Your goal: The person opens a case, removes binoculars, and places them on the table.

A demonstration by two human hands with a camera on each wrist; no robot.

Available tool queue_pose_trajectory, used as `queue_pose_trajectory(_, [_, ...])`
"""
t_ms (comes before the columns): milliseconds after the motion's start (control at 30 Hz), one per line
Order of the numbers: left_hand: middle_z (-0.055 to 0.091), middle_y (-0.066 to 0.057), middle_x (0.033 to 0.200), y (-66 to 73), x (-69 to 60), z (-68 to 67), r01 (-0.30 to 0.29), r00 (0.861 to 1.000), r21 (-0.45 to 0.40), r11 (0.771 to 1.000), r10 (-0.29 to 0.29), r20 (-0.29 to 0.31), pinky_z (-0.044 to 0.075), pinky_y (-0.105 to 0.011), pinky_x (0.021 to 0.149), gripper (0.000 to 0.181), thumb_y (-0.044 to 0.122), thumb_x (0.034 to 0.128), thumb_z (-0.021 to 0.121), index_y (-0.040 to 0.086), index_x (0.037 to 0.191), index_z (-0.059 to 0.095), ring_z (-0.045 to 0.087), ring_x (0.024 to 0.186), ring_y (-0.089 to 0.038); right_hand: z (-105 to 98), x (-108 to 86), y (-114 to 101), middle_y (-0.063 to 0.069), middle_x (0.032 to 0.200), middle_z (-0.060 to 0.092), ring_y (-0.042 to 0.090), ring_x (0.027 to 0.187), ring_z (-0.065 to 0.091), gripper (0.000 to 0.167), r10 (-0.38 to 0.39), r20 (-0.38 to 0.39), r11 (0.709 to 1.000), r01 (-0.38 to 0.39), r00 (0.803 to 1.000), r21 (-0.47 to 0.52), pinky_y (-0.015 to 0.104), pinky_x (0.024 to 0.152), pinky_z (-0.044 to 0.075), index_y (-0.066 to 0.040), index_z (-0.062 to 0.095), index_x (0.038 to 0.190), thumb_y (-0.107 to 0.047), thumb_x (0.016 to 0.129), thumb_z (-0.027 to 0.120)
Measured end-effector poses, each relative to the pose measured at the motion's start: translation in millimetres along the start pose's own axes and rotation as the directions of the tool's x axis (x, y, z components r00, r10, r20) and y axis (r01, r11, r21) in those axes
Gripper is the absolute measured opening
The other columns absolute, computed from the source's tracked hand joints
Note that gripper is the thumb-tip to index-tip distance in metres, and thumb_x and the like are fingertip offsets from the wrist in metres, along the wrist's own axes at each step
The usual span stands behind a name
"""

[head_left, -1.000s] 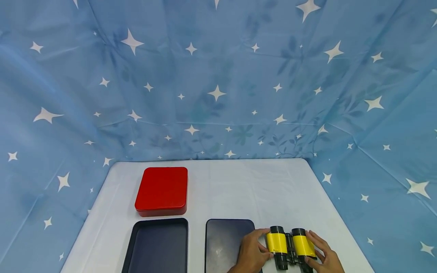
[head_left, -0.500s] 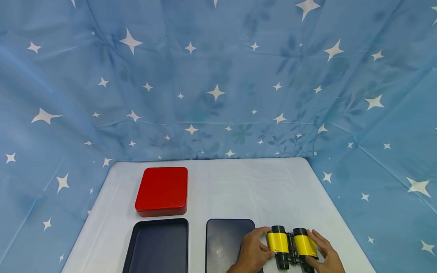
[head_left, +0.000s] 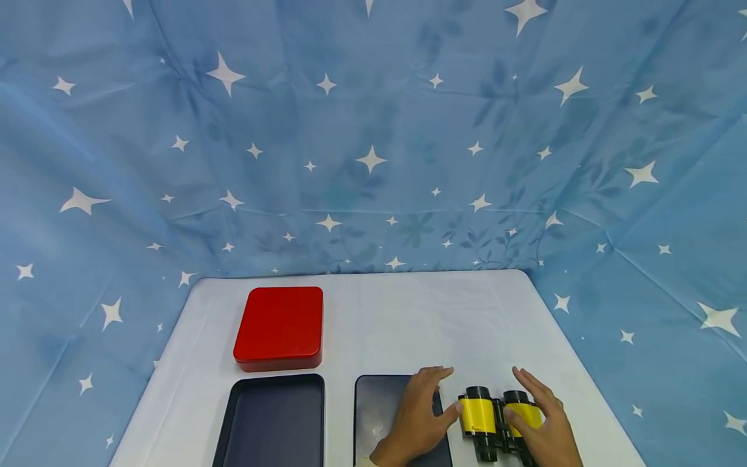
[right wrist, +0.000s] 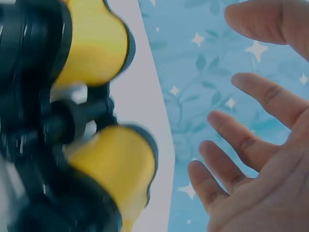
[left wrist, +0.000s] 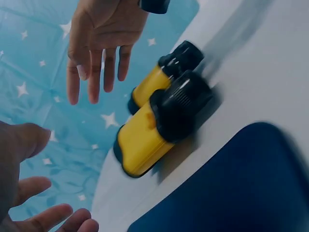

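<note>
Yellow and black binoculars (head_left: 478,415) lie on the white table near its front right, their two barrels side by side. My left hand (head_left: 415,415) hovers left of them, above the dark flat tray, fingers spread and apart from the binoculars. Over the right barrel is my right hand (head_left: 545,418), fingers extended and hiding part of that barrel. In the left wrist view a gap shows between the binoculars (left wrist: 149,130) and the fingers of both hands. The right wrist view likewise has the right hand (right wrist: 256,150) clear of the binoculars (right wrist: 116,159), with nothing in it.
A closed red box (head_left: 283,324) stands at the table's back left. In front of it lies a dark rimmed tray (head_left: 233,389). A second dark flat tray (head_left: 373,395) lies between that one and the binoculars. Blue star-patterned cloth (head_left: 373,130) surrounds the white table (head_left: 408,324).
Both hands have let go of the binoculars and lifted off them, their fingers opening. The left hand has shifted a little left. The binoculars stay in nearly the same place.
</note>
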State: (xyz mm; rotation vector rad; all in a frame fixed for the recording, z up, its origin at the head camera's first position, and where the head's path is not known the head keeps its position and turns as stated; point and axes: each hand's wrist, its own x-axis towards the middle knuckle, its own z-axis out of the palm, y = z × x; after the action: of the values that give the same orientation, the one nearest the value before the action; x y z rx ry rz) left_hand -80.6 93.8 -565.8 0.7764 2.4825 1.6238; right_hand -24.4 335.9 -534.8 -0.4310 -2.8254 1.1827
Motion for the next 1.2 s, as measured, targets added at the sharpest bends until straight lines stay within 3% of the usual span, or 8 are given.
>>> queue_pose_trajectory(167, [0.054, -0.002, 0.156, 3.9, -3.6, -14.3, 0.009, 1.0, 0.161, 0.987, -0.007, -0.013, 0.054, -0.051, 0.106, 0.058, 0.058, 0.1062, 0.056, 0.032, 0.158, 0.049, 0.054, 0.136, -0.023, 10, 0.4, -17, 0.027, 0.169, 0.032, 0.06, 0.148, 0.023, 0.076, -0.041, -0.028, 0.999, 0.042, 0.999, 0.018, 0.087, 0.106, 0.027, -0.014, 0.042, 0.164, -0.02, 0.097, 0.078])
queue_pose_trajectory(367, [0.048, -0.004, 0.163, 2.5, -11.5, -31.1, 0.0, 0.997, 0.317, 0.948, 0.022, -0.067, 0.054, -0.05, 0.104, 0.061, 0.063, 0.1072, 0.049, 0.031, 0.159, 0.048, 0.052, 0.135, -0.023, 31, 0.3, -41, 0.025, 0.169, 0.036, 0.055, 0.146, 0.028, 0.088, -0.18, -0.104, 0.984, 0.181, 0.978, -0.004, 0.085, 0.103, 0.03, -0.022, 0.036, 0.167, -0.027, 0.094, 0.084])
queue_pose_trajectory(500, [0.048, -0.005, 0.164, -0.3, -18.7, -42.0, 0.002, 0.993, 0.38, 0.925, 0.044, -0.113, 0.053, -0.053, 0.103, 0.059, 0.061, 0.1085, 0.047, 0.029, 0.158, 0.05, 0.05, 0.138, -0.025, 47, 1.9, -51, 0.02, 0.17, 0.036, 0.049, 0.148, 0.03, 0.093, -0.22, -0.128, 0.976, 0.219, 0.967, -0.021, 0.079, 0.104, 0.033, -0.028, 0.032, 0.168, -0.037, 0.092, 0.085])
queue_pose_trajectory(600, [0.048, -0.007, 0.165, -2.1, -23.1, -50.0, -0.004, 0.988, 0.443, 0.896, 0.07, -0.134, 0.05, -0.056, 0.104, 0.06, 0.061, 0.1092, 0.045, 0.027, 0.158, 0.051, 0.048, 0.142, -0.029, 56, 2.7, -56, 0.018, 0.17, 0.037, 0.047, 0.147, 0.032, 0.093, -0.25, -0.14, 0.968, 0.247, 0.958, -0.04, 0.077, 0.104, 0.035, -0.029, 0.034, 0.168, -0.036, 0.091, 0.086])
queue_pose_trajectory(733, [0.042, -0.009, 0.169, -4.2, -27.3, -62.1, 0.004, 0.986, 0.545, 0.839, 0.088, -0.143, 0.045, -0.059, 0.108, 0.062, 0.061, 0.1098, 0.042, 0.024, 0.159, 0.051, 0.043, 0.15, -0.036, 64, 3.1, -63, 0.02, 0.17, 0.037, 0.05, 0.149, 0.03, 0.092, -0.294, -0.147, 0.955, 0.286, 0.945, -0.071, 0.077, 0.105, 0.035, -0.028, 0.035, 0.167, -0.035, 0.091, 0.086])
queue_pose_trajectory(800, [0.036, -0.01, 0.173, -5.3, -29.3, -69.1, 0.02, 0.988, 0.57, 0.822, 0.07, -0.137, 0.043, -0.06, 0.113, 0.064, 0.062, 0.1097, 0.041, 0.024, 0.161, 0.049, 0.038, 0.155, -0.039, 68, 3.3, -66, 0.021, 0.171, 0.035, 0.052, 0.151, 0.028, 0.091, -0.3, -0.141, 0.953, 0.29, 0.943, -0.086, 0.08, 0.107, 0.032, -0.029, 0.035, 0.168, -0.038, 0.092, 0.085])
queue_pose_trajectory(1000, [0.017, -0.009, 0.179, -7.9, -35.4, -91.4, 0.069, 0.99, 0.576, 0.815, 0.015, -0.141, 0.034, -0.067, 0.122, 0.067, 0.053, 0.1074, 0.056, 0.022, 0.165, 0.042, 0.022, 0.163, -0.043, 80, 5.1, -80, 0.028, 0.173, 0.026, 0.061, 0.154, 0.018, 0.085, -0.339, -0.114, 0.941, 0.334, 0.934, -0.057, 0.088, 0.109, 0.02, -0.024, 0.035, 0.168, -0.035, 0.096, 0.08])
queue_pose_trajectory(1200, [0.016, -0.009, 0.18, -12.1, -43.7, -109.2, 0.101, 0.981, 0.621, 0.777, 0.026, -0.193, 0.032, -0.068, 0.123, 0.07, 0.055, 0.1067, 0.056, 0.021, 0.166, 0.04, 0.02, 0.164, -0.043, 91, 8.5, -94, 0.025, 0.175, 0.02, 0.06, 0.157, 0.014, 0.081, -0.359, -0.074, 0.933, 0.358, 0.93, -0.02, 0.089, 0.109, 0.018, -0.026, 0.032, 0.169, -0.04, 0.101, 0.074])
